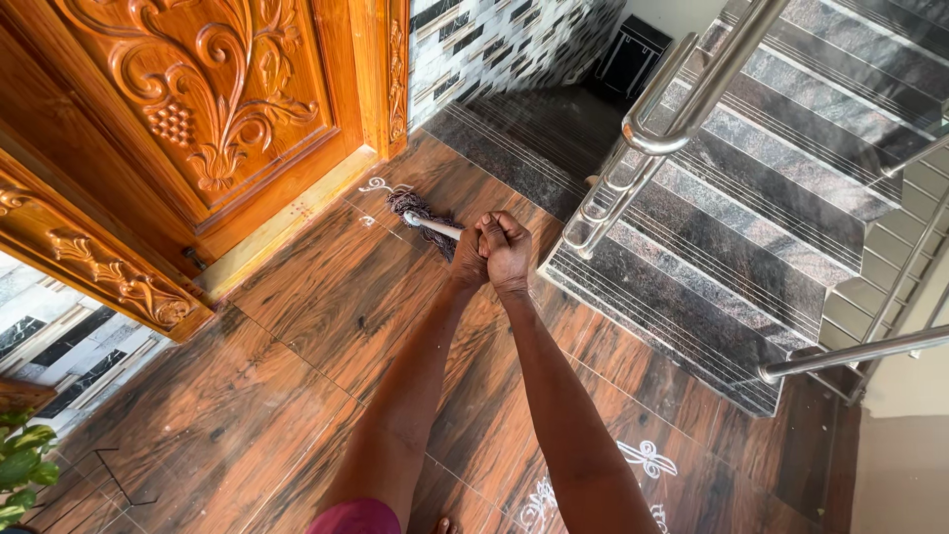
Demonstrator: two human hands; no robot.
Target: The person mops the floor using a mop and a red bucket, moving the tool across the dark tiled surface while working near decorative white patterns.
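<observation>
A: Arm pose?

B: Both arms stretched straight out and down from the body, nearly parallel, wrists meeting over the wood-look floor tiles [297, 326]. Left hand [468, 259] and right hand [507, 249] pressed side by side, knuckles up.

A: Where's the mop relative to the grip?

B: Mop handle [432, 226], pale, runs out from the fists up-left and down toward the floor. Mop head [415, 211], dark stringy cords, lies on the tiles just past the hands, near the yellow threshold [287, 222] of the carved wooden door [198, 99].

A: State of the grip?

B: Both fists curled tight around the handle's upper end, fingers fully wrapped, no gap seen. Left hand sits nearer the mop head, right hand touching it behind.

A: Surroundings?

B: Grey granite stairs [751, 218] with a steel handrail [692, 94] to the right. White floor drawings [647, 457] near the feet. Green plant leaves [20, 465] at lower left.
</observation>
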